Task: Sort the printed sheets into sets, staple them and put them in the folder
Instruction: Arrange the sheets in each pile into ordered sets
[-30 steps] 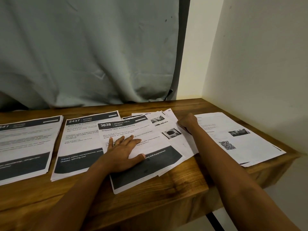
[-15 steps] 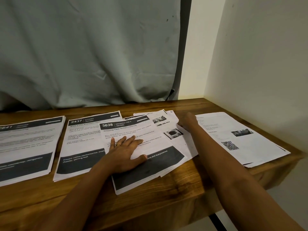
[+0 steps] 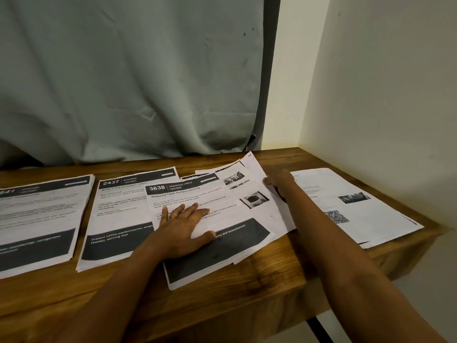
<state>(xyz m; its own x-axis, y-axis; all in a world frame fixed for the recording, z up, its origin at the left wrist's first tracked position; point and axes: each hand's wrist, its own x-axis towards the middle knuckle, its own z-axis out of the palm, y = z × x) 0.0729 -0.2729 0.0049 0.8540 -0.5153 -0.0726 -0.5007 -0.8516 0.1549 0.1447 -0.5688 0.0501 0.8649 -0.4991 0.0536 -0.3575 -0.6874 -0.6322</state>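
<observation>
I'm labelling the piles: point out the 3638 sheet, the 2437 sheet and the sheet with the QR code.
3638 sheet (image 3: 188,197): head view, on its upper text lines.
2437 sheet (image 3: 118,225): head view, on the blank strip above its dark band.
QR code sheet (image 3: 371,219): head view, on white paper right of the code.

Grey-green curtain (image 3: 128,78) behind wooden table (image 3: 259,276), cream walls (image 3: 385,95) in dim corner.

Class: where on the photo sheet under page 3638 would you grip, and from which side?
Photo sheet: probably its far right edge, from the right; that corner curls off the table, clear of page 3638, which the left hand pins.
</observation>
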